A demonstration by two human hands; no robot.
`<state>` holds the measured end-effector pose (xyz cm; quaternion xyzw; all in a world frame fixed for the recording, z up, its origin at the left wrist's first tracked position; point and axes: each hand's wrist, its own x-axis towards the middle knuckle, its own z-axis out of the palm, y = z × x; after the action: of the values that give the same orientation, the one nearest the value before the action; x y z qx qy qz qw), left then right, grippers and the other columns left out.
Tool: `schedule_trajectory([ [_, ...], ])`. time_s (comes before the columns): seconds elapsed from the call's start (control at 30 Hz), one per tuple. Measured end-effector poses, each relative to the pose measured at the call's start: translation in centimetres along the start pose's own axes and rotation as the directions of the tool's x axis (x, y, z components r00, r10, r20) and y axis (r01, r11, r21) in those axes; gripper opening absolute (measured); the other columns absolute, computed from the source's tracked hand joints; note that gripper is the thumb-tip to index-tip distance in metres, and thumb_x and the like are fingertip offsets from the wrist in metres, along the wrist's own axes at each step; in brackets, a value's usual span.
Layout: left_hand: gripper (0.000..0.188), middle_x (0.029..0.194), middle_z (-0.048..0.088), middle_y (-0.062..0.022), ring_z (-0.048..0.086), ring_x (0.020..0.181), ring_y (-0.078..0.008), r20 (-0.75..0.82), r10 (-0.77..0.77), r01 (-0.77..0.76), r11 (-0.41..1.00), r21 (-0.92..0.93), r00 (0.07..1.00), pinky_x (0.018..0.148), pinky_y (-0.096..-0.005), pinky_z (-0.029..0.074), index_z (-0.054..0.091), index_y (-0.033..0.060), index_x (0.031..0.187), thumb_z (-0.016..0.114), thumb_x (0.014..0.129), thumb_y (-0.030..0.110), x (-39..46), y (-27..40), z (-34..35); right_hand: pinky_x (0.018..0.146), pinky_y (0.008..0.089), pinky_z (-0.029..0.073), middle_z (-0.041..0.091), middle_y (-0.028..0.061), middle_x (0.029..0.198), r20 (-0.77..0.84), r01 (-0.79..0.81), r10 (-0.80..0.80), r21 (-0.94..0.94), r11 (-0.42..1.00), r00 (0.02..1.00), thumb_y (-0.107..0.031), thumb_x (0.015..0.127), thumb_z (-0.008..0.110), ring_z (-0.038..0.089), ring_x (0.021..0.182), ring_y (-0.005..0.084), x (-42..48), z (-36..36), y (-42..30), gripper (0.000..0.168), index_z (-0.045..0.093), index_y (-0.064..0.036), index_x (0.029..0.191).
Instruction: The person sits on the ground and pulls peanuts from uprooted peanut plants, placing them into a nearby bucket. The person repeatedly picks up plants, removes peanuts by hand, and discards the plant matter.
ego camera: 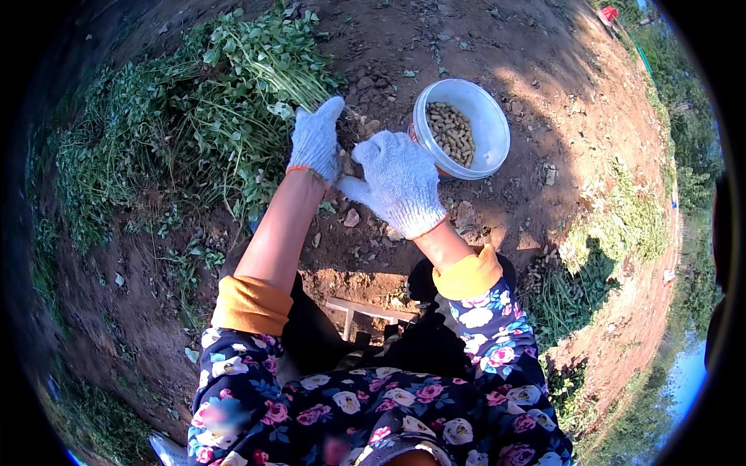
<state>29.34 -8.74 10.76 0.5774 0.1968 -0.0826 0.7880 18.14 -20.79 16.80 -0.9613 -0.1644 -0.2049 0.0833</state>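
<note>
My left hand (317,137), in a white knitted glove, is closed around the stems of a bunch of leafy green peanut plants (280,70), whose leaves point up and to the left. Close on its right is my right hand (393,175), also gloved, back upward and thumb towards the left hand; its fingertips are hidden, so whether it grips anything does not show. Just beyond the right hand, a white plastic bucket (492,137) stands tilted in view, partly filled with unshelled peanuts (451,131).
A large heap of green plants (145,128) lies on the soil at the left. Another pile of plants (574,297) is at the right, partly sunlit. Between my legs is part of a wooden stool (370,309). Small stones and clods dot the ground.
</note>
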Motion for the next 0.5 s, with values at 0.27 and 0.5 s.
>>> schedule_trajectory([
  [0.27, 0.023, 0.09, 0.069, -0.0079, 0.07, 0.075, -0.0225, 0.077, 0.038, -0.037, 0.999, -0.016, 0.996, 0.065, -0.0357, 0.06, 0.059, 0.0027, 0.111, 0.066, 0.091, 0.013, 0.2, -0.2, -0.6, 0.061, 0.043, 0.05, 0.058, 0.0102, 0.08, 0.082, -0.119, 0.111, 0.089, 0.989, 0.99, -0.032, 0.071, 0.072, 0.062, 0.076, 0.0294, 0.3, 0.5, -1.2, 0.025, 0.062, -0.011, 0.081],
  [0.5, 0.064, 0.12, 0.061, -0.0107, 0.062, 0.1, -0.0193, 0.046, 0.132, -0.131, 0.991, -0.017, 0.99, 0.081, -0.0346, 0.052, 0.043, -0.0011, 0.14, 0.072, 0.087, 0.02, -0.6, 3.2, -2.2, 0.06, 0.0388, 0.05, 0.057, 0.0079, 0.076, -0.074, -0.091, 0.152, 0.526, 0.846, 0.986, -0.014, 0.074, 0.069, 0.062, 0.068, 0.027, -1.1, -0.4, -1.2, 0.01, 0.063, -0.01, 0.081],
])
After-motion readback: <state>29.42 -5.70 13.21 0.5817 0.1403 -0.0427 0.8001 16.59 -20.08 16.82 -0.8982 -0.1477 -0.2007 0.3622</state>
